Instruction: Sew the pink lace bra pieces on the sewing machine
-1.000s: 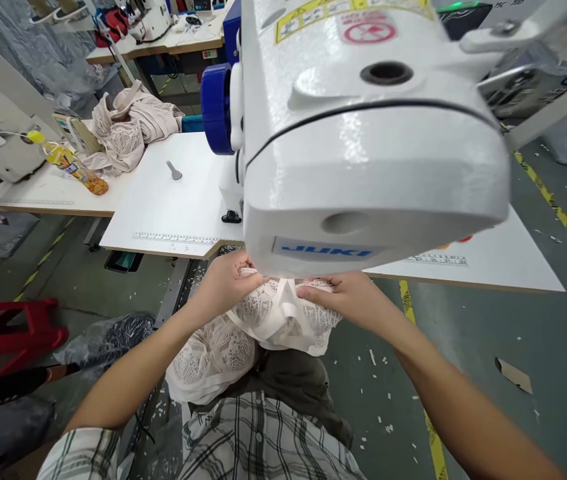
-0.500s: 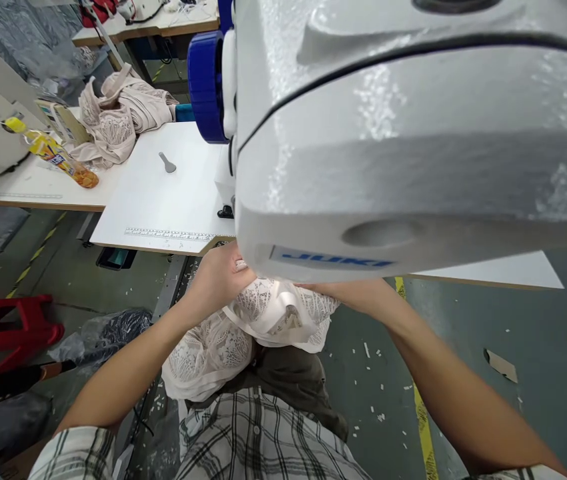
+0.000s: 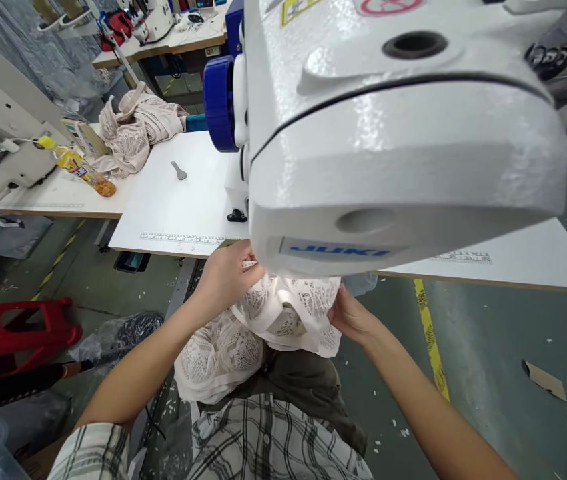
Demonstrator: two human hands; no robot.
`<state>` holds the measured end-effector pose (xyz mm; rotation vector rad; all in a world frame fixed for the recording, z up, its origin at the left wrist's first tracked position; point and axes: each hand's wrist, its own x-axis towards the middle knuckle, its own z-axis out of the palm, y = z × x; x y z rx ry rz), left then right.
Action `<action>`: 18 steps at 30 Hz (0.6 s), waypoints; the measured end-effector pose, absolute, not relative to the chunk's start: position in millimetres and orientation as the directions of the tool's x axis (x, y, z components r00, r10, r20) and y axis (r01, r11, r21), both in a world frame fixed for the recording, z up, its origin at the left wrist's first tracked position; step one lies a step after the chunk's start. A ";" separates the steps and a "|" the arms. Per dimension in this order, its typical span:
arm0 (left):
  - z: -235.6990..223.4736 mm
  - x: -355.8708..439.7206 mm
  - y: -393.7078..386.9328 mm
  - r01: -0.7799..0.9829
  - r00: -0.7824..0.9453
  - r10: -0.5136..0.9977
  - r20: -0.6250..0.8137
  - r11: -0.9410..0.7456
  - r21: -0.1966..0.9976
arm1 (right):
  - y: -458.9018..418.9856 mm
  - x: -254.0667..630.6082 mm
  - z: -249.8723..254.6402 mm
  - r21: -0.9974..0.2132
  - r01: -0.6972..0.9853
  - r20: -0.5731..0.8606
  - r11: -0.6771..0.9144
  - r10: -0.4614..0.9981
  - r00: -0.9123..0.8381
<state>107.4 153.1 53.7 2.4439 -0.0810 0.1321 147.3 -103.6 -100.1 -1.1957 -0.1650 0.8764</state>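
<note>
A cream lace garment lies bunched under the head of a white sewing machine and hangs down onto my lap. My left hand presses on the garment's upper left part, fingers curled on the lace just below the machine head. My right hand grips the garment's right edge, lower than the left hand. The needle area is hidden by the machine head.
The white sewing table carries a printed ruler along its front edge and a small grey tool. A pile of lace garments and a drink bottle lie at the left. A red stool stands on the floor at left.
My right hand has slid from the top of the garment under the machine head down to its right edge. The left hand stays on the lace. The view shifted slightly.
</note>
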 end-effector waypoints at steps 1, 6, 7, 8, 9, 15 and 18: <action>52.7 107.8 152.9 -0.098 0.992 -0.023 0.125 -0.769 0.632 | -105.2 142.9 -105.0 -0.786 -0.605 -0.368 0.129 0.688 0.625; 48.9 108.7 150.9 -0.082 0.993 -0.006 0.119 -0.758 0.647 | -112.8 135.7 -106.2 -0.596 -0.762 -0.477 0.253 0.652 0.590; 48.6 108.6 150.2 -0.076 0.994 -0.004 0.111 -0.756 0.650 | -114.1 135.9 -104.6 -0.569 -0.770 -0.497 0.290 0.625 0.602; 48.4 108.4 149.3 -0.072 0.994 -0.002 0.107 -0.756 0.651 | -115.3 136.0 -102.8 -0.535 -0.783 -0.522 0.318 0.604 0.602; 48.1 108.1 148.4 -0.069 0.995 -0.001 0.104 -0.757 0.650 | -116.4 135.8 -100.6 -0.493 -0.800 -0.553 0.341 0.587 0.591; 43.3 104.9 147.5 0.004 0.999 0.028 0.027 -0.775 0.633 | -122.7 132.6 -80.8 -0.242 -0.855 -0.717 0.459 0.509 0.476; 41.9 99.9 152.0 0.019 0.998 0.054 0.038 -0.785 0.619 | -134.7 136.8 -74.2 -0.352 -0.794 -0.709 0.496 0.412 0.572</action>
